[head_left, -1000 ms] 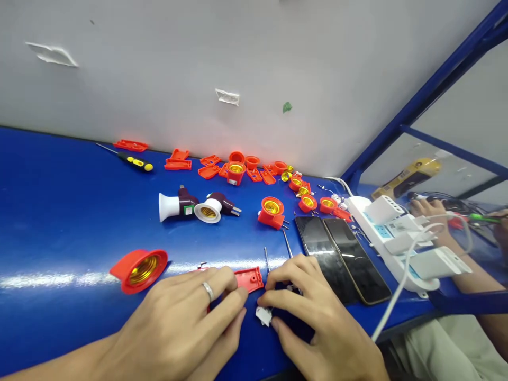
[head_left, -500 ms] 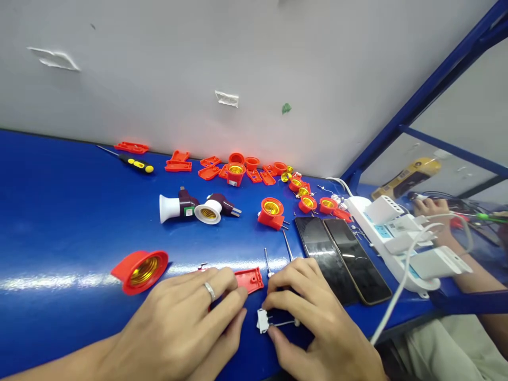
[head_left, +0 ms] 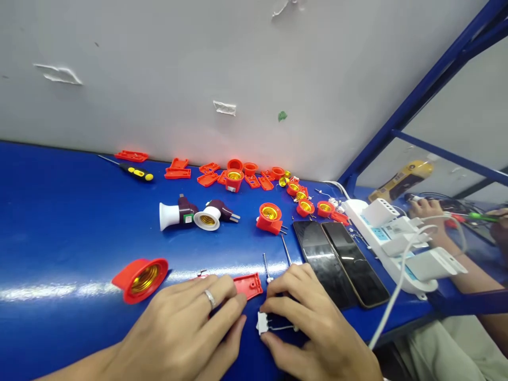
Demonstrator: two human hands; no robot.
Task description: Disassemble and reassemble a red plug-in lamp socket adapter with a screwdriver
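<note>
Blue worktop (head_left: 59,238) runs under both hands, with two black smartphones (head_left: 341,262) lying just ahead of my right. My left grip (head_left: 174,328), ring on one finger, curls low beside a red plastic cover (head_left: 248,286); whether it has hold of anything, I cannot tell. My right grip (head_left: 313,323) is nearly closed, its fingers around a small white plug piece (head_left: 262,323). That piece lies lengthwise across me, nearer my right grip, its thin metal pins (head_left: 282,328) pointing into my palm.
</note>
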